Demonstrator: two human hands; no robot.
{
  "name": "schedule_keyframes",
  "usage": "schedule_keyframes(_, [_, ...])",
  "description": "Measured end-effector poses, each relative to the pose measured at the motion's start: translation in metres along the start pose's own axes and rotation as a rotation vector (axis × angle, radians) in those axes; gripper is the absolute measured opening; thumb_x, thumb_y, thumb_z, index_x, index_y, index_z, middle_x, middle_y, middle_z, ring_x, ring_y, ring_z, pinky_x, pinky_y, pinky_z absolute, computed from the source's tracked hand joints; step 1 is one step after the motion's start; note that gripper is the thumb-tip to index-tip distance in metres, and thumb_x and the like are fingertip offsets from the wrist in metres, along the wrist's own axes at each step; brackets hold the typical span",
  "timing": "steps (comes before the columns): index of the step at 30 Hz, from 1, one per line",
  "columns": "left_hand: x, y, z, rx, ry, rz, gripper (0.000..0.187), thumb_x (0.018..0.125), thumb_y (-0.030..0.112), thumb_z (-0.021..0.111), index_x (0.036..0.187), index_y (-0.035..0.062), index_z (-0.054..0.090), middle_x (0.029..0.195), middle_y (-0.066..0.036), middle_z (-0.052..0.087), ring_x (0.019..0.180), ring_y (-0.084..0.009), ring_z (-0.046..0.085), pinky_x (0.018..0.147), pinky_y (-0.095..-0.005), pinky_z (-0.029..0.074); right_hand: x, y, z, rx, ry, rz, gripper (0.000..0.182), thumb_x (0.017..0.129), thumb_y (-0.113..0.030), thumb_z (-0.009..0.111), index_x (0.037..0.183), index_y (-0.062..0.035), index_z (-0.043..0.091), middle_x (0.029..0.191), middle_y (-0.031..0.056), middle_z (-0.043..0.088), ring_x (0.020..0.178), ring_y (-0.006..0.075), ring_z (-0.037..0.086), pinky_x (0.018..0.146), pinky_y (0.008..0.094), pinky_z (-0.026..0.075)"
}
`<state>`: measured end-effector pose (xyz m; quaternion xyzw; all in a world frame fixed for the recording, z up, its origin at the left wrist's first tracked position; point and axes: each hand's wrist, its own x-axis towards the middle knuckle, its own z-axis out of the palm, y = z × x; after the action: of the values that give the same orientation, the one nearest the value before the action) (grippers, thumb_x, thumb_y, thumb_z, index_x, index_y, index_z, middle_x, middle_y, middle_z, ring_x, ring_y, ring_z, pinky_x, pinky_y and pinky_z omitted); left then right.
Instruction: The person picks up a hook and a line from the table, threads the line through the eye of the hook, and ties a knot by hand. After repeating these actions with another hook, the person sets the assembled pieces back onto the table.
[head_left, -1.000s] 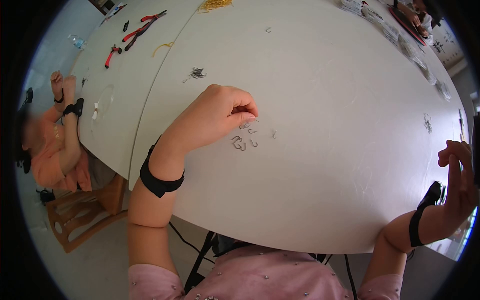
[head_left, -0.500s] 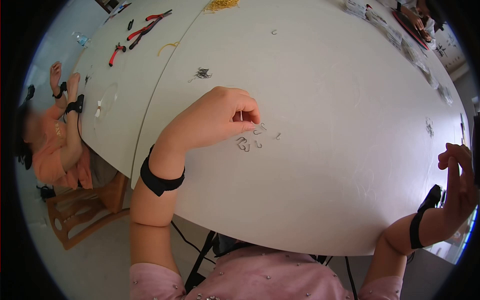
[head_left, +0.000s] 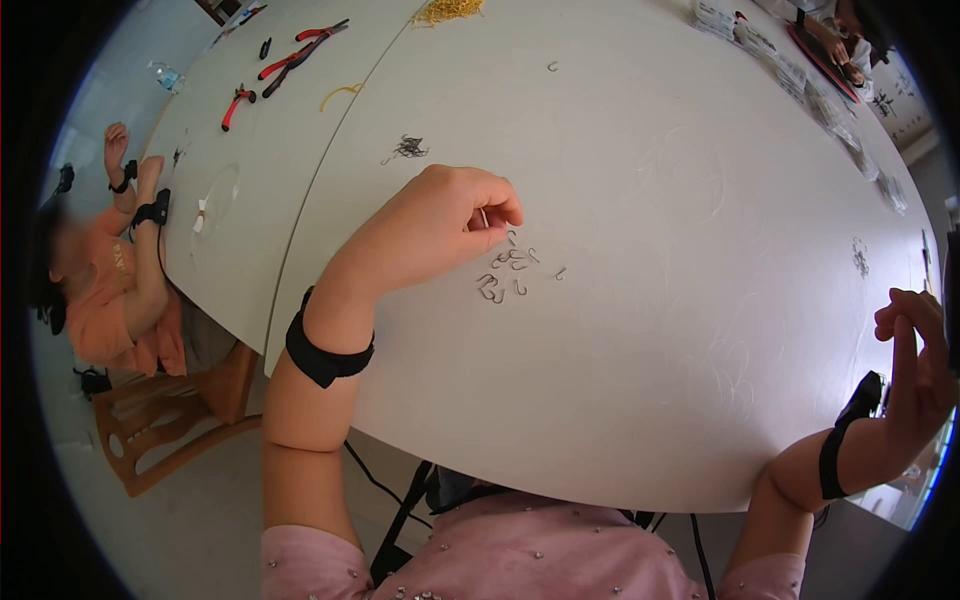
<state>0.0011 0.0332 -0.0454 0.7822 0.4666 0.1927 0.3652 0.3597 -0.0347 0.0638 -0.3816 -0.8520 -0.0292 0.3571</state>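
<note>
White round table (head_left: 640, 380), filling most of the view; every place below was reckoned from it. Second white table (head_left: 250, 130), butted against its far left edge. Person in an orange shirt (head_left: 100, 300), seated on a wooden chair (head_left: 150, 430) at the left of that second table, wrists in black bands. Another person's hands (head_left: 835, 40) at the round table's far right edge, beside a row of small packets (head_left: 790, 70). Left hand (head_left: 440, 225), raised just above the round table's middle, thumb and forefinger pinched shut on a small metal hook (head_left: 484, 218), scarcely visible between the fingertips; black band on the wrist. Right hand (head_left: 915, 365), off the round table's near right edge, fingers partly curled; whether it held anything could not be told. Red-handled pliers (head_left: 295, 55), several pairs, on the second table's far part. Heap of yellow wire (head_left: 445, 10) at the far edge of the round table. Loose hooks (head_left: 510, 272), a small scatter lying on the round table just right of and below the left hand. Dark tangle of wire bits (head_left: 408, 148), beyond the left hand. Single hook (head_left: 551, 66), alone further off.
</note>
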Motion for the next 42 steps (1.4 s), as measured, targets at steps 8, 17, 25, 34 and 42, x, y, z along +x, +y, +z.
schedule_keyframes(8, [0.0,-0.006,0.003,0.15,0.075,0.048,0.007,0.078,-0.002,0.058,0.085,-0.0019,0.059,0.08,-0.007,0.06,0.067,-0.014,0.056,0.06,-0.0252,0.046,-0.001,0.005,-0.001,0.036,-0.02,-0.028,0.012,0.077,0.008,0.06,0.087,0.0048,0.067,0.066,0.0131,0.065,0.055,0.0152,0.062,0.048,0.0207,0.047])
schedule_keyframes(17, [0.0,-0.009,0.0,0.099,0.06,0.015,0.007,0.078,-0.002,0.057,0.085,-0.0029,0.059,0.081,-0.008,0.06,0.07,-0.0143,0.057,0.063,-0.0254,0.048,-0.003,0.002,0.004,0.043,0.045,-0.004,0.012,0.076,0.008,0.06,0.086,0.0047,0.067,0.065,0.013,0.065,0.055,0.0152,0.062,0.047,0.0206,0.046])
schedule_keyframes(25, [0.0,0.003,-0.001,-0.01,-0.056,-0.003,0.007,0.079,-0.002,0.056,0.086,-0.002,0.059,0.083,-0.007,0.059,0.073,-0.013,0.057,0.062,-0.0248,0.048,-0.001,0.002,0.002,0.033,0.017,-0.012,0.014,0.075,0.01,0.06,0.085,0.0043,0.068,0.061,0.0117,0.063,0.054,0.0145,0.062,0.047,0.0202,0.045])
schedule_keyframes(34, [-0.002,-0.016,0.006,0.452,0.318,-0.014,0.009,0.078,0.002,0.059,0.086,-0.0001,0.058,0.085,-0.009,0.059,0.075,-0.0212,0.058,0.066,-0.0305,0.047,-0.011,-0.002,-0.009,-0.125,-0.166,0.106,0.016,0.083,0.005,0.053,0.097,0.0025,0.061,0.068,0.0097,0.055,0.059,0.0142,0.052,0.052,0.024,0.039])
schedule_keyframes(42, [-0.006,-0.051,-0.038,0.635,0.495,-0.51,0.038,0.068,0.021,0.077,0.09,-0.0035,0.058,0.092,-0.015,0.061,0.083,-0.0252,0.06,0.074,-0.0323,0.048,-0.006,-0.006,-0.007,-0.083,-0.144,0.095,0.016,0.081,0.007,0.053,0.095,0.0031,0.061,0.067,0.0099,0.055,0.058,0.0144,0.052,0.052,0.0238,0.039])
